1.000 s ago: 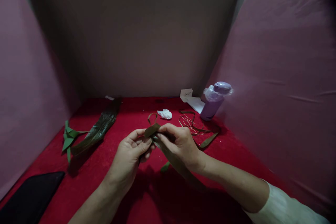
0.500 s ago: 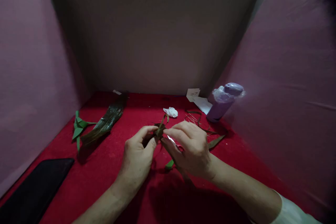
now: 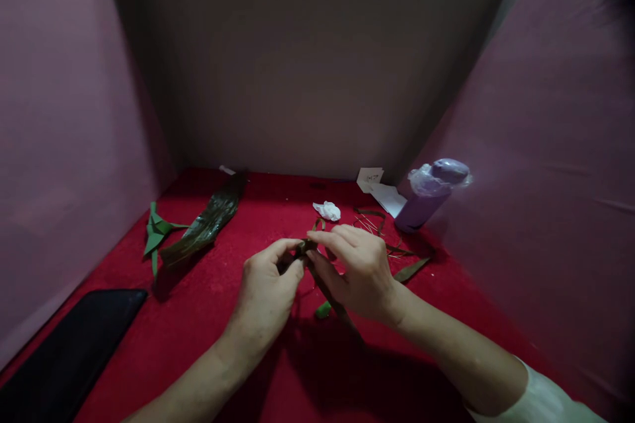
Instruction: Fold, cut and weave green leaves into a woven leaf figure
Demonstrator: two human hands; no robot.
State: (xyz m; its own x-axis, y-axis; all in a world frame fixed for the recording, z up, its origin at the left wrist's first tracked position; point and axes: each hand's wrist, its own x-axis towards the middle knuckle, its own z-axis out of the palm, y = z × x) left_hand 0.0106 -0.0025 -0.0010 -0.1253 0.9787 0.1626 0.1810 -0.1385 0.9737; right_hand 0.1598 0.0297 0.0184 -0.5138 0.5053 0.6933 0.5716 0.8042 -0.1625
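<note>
Between my two hands is a small folded piece made of dark green leaf strip (image 3: 306,248), mostly covered by fingers. My left hand (image 3: 270,284) pinches it from the left with thumb and forefinger. My right hand (image 3: 354,268) closes on its right side, thumb and fingertips pressed together on the leaf. A thin loop of leaf (image 3: 320,223) sticks up behind the fingertips, and a longer strip (image 3: 337,304) hangs down below my right hand. On the red cloth under the hands lies a bright green leaf piece (image 3: 323,309).
A folded green leaf figure (image 3: 157,230) and wide glossy dark leaves (image 3: 206,225) lie left. A black flat case (image 3: 74,350) is at the near left. Behind are crumpled tissue (image 3: 328,211), thin sticks (image 3: 366,225), white paper (image 3: 388,198) and a purple bottle (image 3: 421,205).
My right fingers have moved up over the folded leaf piece, which is now more covered. The scissors glimpsed beside my right hand are now hidden. The whole view has shifted slightly.
</note>
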